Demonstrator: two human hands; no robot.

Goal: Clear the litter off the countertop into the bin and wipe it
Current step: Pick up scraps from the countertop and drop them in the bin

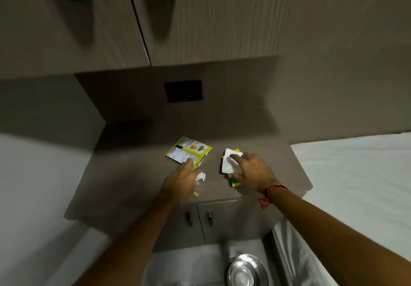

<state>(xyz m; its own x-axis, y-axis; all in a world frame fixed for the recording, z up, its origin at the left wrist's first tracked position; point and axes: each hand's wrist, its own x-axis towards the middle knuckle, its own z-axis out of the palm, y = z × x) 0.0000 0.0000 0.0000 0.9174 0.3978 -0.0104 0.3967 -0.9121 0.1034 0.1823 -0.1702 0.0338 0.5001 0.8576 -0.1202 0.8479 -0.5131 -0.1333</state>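
On the brown countertop (124, 174) lies a yellow-green and white snack wrapper (186, 151). My left hand (182, 180) rests at its near corner, fingertips touching it, and a crumpled white paper ball (200, 176) sits right beside the hand. A small orange scrap (195, 194) lies near the front edge. My right hand (252, 171) is spread flat on a white paper (228, 163) that lies on a green and yellow packet (234, 182). A steel-lidded bin (245, 271) stands on the floor below.
Wall cabinets (93, 30) with black handles hang above, and a black socket plate (183, 91) is on the back wall. A bed with a white sheet (355, 174) adjoins the counter's right side. Two small cabinet doors (200, 219) sit under the countertop.
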